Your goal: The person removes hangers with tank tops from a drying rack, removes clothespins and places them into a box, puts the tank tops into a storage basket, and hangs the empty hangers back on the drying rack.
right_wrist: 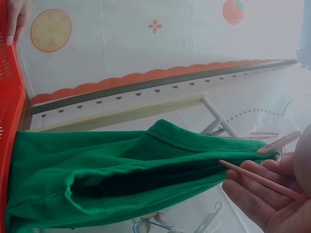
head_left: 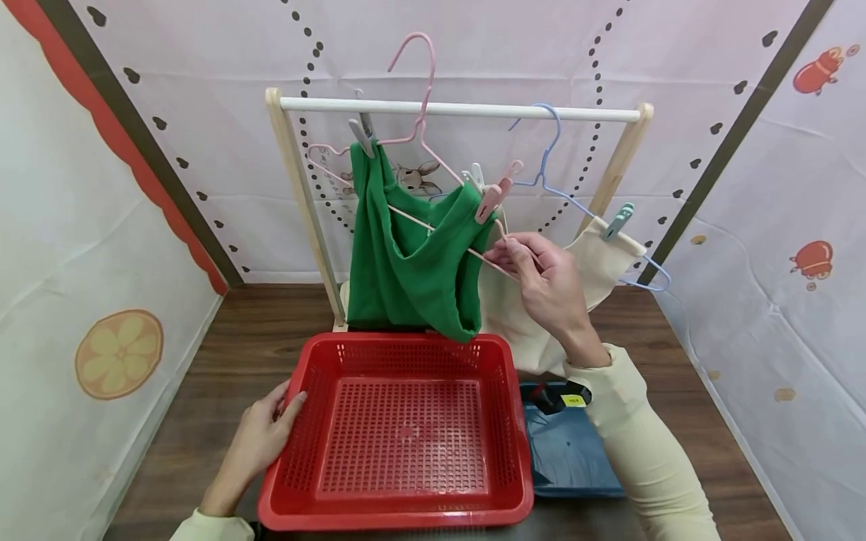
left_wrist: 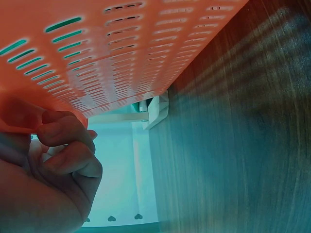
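My right hand (head_left: 551, 282) pinches the right end of a pink hanger (head_left: 428, 83), whose hook stands above the rack's white bar in the head view. A green sleeveless top (head_left: 413, 263) hangs on this hanger, with a grey clothespin (head_left: 362, 139) at its left shoulder and a pink clothespin (head_left: 489, 204) at its right. In the right wrist view the hanger's lower rod crosses my open-looking palm beside the green cloth. With thumb over the rim, my left hand (head_left: 264, 428) grips the left side of a red plastic basket (head_left: 307, 421), which has slotted walls.
Behind the top stands a drying rack (head_left: 460, 109) with wooden legs. A blue hanger (head_left: 546, 150) on its bar carries a cream cloth (head_left: 588, 255) held by a green clothespin (head_left: 618, 222). Right of the basket lies a dark blue tray (head_left: 571, 454). Printed cloth walls enclose the wooden table (head_left: 250, 323).
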A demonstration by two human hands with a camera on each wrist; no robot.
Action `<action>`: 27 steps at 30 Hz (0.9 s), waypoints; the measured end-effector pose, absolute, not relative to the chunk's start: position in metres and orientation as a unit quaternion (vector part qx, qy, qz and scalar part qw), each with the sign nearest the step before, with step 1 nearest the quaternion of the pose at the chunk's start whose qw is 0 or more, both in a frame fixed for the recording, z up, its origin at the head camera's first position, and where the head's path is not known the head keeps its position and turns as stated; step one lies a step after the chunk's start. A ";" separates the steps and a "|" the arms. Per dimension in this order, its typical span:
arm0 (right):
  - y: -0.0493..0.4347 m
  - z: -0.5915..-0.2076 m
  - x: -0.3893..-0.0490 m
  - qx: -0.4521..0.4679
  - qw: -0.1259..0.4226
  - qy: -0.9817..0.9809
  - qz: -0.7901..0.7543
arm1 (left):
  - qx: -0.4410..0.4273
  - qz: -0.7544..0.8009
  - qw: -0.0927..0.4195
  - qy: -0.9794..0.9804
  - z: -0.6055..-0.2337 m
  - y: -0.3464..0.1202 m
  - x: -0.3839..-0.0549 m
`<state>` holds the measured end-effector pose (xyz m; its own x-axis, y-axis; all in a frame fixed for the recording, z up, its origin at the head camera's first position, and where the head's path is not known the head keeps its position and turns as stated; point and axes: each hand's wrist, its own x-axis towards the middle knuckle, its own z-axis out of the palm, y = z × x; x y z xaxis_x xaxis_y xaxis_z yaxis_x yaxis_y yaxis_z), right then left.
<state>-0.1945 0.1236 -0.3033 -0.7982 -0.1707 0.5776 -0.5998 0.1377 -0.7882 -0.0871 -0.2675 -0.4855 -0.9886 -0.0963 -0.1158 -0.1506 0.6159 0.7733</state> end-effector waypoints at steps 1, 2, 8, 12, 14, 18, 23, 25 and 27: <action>0.124 -0.303 -0.194 0.263 0.179 -0.733 0.601 | -0.066 0.430 0.029 0.900 -0.485 -0.268 -0.088; 0.124 -0.302 -0.194 0.263 0.179 -0.732 0.602 | -0.064 0.428 0.026 0.901 -0.485 -0.268 -0.089; 0.127 -0.299 -0.194 0.268 0.185 -0.730 0.600 | -0.054 0.426 0.021 0.903 -0.483 -0.268 -0.092; 0.128 -0.299 -0.195 0.269 0.191 -0.734 0.594 | -0.056 0.431 0.024 0.901 -0.482 -0.268 -0.092; 0.129 -0.299 -0.195 0.269 0.194 -0.736 0.590 | -0.056 0.433 0.024 0.899 -0.482 -0.268 -0.091; 0.130 -0.300 -0.195 0.268 0.193 -0.738 0.588 | -0.057 0.435 0.026 0.898 -0.482 -0.268 -0.089; 0.131 -0.302 -0.194 0.268 0.189 -0.741 0.586 | -0.062 0.438 0.033 0.896 -0.482 -0.268 -0.088; 0.131 -0.303 -0.193 0.267 0.186 -0.742 0.586 | -0.064 0.438 0.034 0.896 -0.483 -0.268 -0.087; 0.131 -0.305 -0.193 0.266 0.181 -0.741 0.590 | -0.067 0.435 0.034 0.897 -0.483 -0.268 -0.086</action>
